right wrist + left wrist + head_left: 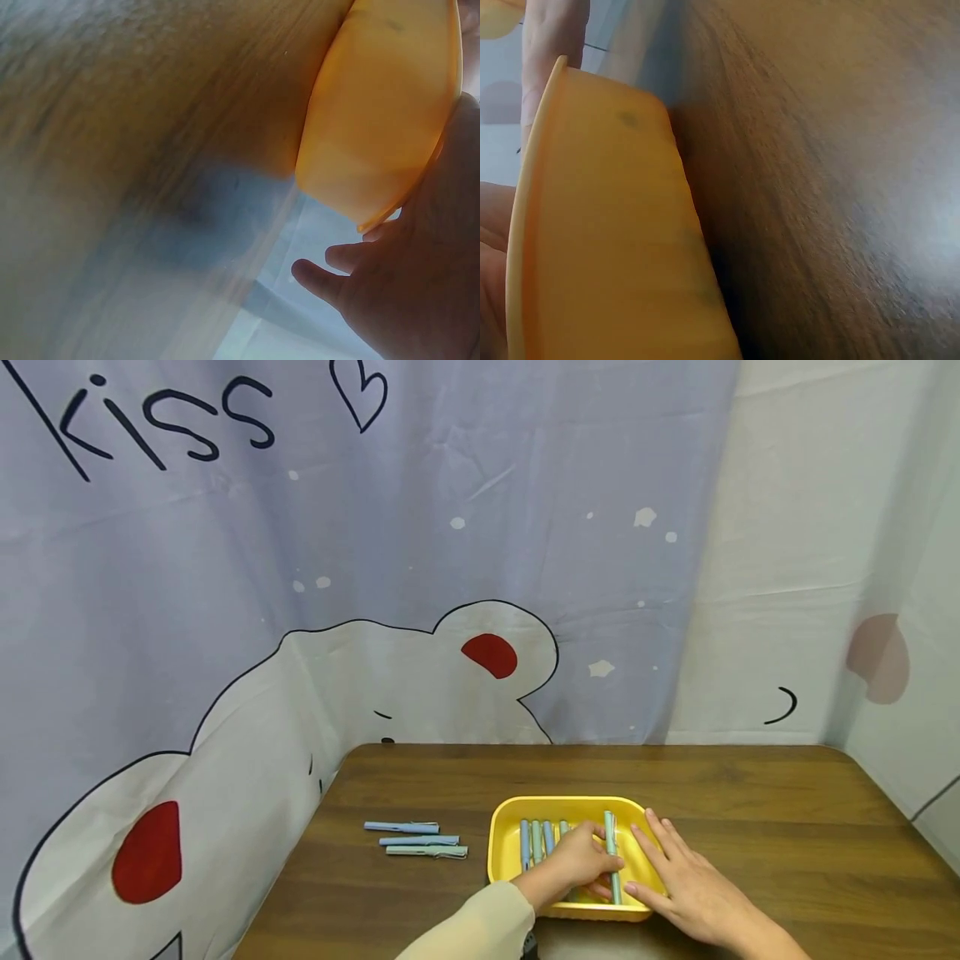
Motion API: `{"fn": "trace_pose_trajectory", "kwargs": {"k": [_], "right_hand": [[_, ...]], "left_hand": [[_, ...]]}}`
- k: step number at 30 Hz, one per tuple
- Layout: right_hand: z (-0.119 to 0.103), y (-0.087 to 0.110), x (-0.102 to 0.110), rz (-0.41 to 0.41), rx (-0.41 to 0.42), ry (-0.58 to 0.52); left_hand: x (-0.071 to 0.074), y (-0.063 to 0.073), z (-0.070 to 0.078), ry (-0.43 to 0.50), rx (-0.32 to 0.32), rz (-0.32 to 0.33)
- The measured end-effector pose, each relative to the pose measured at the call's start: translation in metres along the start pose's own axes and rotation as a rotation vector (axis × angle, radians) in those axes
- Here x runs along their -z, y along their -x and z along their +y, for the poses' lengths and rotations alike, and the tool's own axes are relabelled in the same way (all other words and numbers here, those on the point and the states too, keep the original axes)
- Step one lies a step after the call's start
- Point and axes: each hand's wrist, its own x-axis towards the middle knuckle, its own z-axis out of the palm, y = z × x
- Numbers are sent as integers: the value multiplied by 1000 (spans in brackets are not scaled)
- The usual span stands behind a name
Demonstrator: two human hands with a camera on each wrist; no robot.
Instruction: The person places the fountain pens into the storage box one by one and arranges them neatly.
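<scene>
A yellow tray [504,827] stands on the table, with several blue and green capped pens [536,842] side by side in its left part. My left hand [573,860] reaches over the near rim and grips a light green pen [611,835] on the right side of the tray, its fingers curled at the pen's middle. That hand hides the lower ends of some pens. My right hand [693,885] lies at the tray's right rim with fingers spread and holds no pen. In the left wrist view, the tray's outer wall [622,210] covers most of the left hand.
Left of the tray, two blue pens [401,827] and a green pen [426,852] lie roughly parallel on the wooden table [765,793]. Behind the table hangs a printed curtain [420,560].
</scene>
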Motion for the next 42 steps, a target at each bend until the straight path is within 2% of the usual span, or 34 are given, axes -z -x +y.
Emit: {"fn": "trace_pose_trajectory", "kwargs": {"k": [6,13,17,22,34,42], "right_hand": [[0,1,2,0,-2,-4],[-1,2,2,-2,-6,-20],[-1,1,2,-7,-5,-23],[-1,1,3,-16,-10,-25],[-1,0,4,-26,-12,-25],[-2,0,4,-24,-15,-11]], "left_hand": [[-11,-4,6,-25,39,20],[-17,-7,5,-15,51,32],[-18,-8,5,-21,59,21],[-17,-8,10,-82,79,14],[-15,-8,7,-140,97,-4],[-10,-3,6,-294,49,-34]]}}
